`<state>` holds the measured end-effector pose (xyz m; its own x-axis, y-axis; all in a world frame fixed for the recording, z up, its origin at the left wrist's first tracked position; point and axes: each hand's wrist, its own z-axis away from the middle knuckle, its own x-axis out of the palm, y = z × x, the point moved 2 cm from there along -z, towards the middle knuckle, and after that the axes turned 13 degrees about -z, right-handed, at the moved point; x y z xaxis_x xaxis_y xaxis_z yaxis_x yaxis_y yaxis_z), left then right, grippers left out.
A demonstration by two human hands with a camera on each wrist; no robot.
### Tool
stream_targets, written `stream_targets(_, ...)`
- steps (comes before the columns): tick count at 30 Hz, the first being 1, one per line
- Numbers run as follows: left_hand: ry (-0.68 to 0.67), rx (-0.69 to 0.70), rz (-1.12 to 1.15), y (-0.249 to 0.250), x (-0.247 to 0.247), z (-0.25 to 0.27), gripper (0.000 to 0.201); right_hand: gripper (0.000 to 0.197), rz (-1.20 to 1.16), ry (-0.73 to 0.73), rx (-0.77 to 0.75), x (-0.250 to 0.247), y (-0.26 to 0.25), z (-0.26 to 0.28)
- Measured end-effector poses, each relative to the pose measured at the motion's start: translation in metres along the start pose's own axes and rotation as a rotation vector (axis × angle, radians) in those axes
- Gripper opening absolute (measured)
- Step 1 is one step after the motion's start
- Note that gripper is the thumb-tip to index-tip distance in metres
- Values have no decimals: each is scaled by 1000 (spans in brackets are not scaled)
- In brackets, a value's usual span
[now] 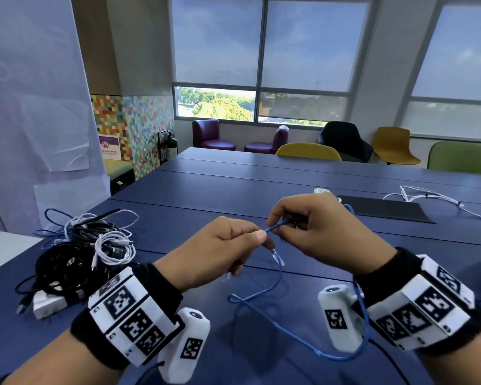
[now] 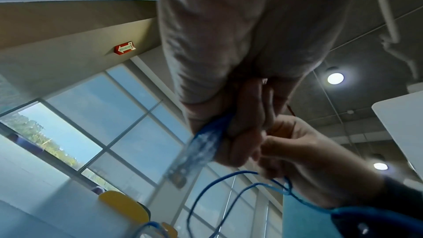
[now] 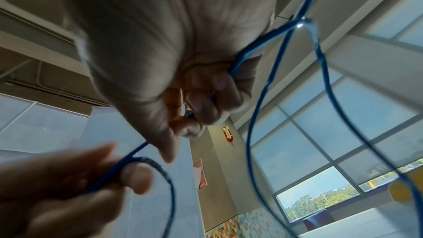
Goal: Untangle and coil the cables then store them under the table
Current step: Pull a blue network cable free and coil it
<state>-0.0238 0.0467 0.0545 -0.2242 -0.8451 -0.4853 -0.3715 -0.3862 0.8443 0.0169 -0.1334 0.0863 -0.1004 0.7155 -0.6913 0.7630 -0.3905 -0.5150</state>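
Both hands over the bench pinching the blue cable, left hand near its plug end, right hand just beside taking slack to form a coil, tangled pile waiting left of my left hand.

Left hand and right hand raised close together, fingers curled, both pinching.

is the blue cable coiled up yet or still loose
Still loose: the blue cable hangs in open loops between the left hand and right hand.
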Motion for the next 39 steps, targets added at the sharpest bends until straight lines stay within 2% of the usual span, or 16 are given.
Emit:
stream_targets(2, 9, -37, 169, -1, -2, 3, 27, 4, 17, 65, -48, -1, 5, -2)
stream_targets(6, 32, -53, 706, 4, -7, 9, 28, 10, 145, 244, -196, 4, 20, 0)
stream_targets(8, 60, -49, 914, 9, -6, 10, 36, 15, 228, 259, -212, 13, 27, 3)
stream_targets(11, 121, -21, 1104, 13, -6, 9, 41, 51, 187, 127, -59, 34, 33, 8)
stream_targets(14, 205, 5, 1133, 13, -5, 6, 42, 84, -168, 6, 207, 52, 27, 16)
stream_targets(16, 250, 31, 1132, 13, -5, 3, 41, 96, -370, -45, 347, 65, 19, 21)
stream_targets(18, 282, 45, 1132, 12, -6, 0, 40, 103, -437, -123, 430, 76, 12, 25)
stream_targets(21, 324, 47, 1142, 6, -9, -4, 41, 93, -372, -256, 469, 87, 4, 28)
stream_targets(25, 425, 36, 1168, -4, -17, -8, 44, 67, -242, -462, 368, 93, -7, 37)
stream_targets(28, 489, 54, 1198, -11, -27, -10, 33, 33, -216, -585, 272, 94, -14, 44)
stream_targets(30, 518, 67, 1203, -12, -35, -10, 25, 29, -200, -609, 248, 92, -14, 49)
stream_targets(31, 529, 68, 1206, -12, -38, -9, 24, 30, -193, -598, 249, 91, -14, 49)
stream_targets(33, 533, 59, 1210, -11, -41, -8, 24, 29, -161, -484, 229, 89, -8, 47)
stream_targets(37, 480, 22, 1132, -4, -32, -6, 31, 23, -4, -96, 178, 86, -1, 34)
stream_targets(39, 435, 4, 1119, 0, -25, -3, 36, 25, 35, 33, 148, 81, -6, 26)
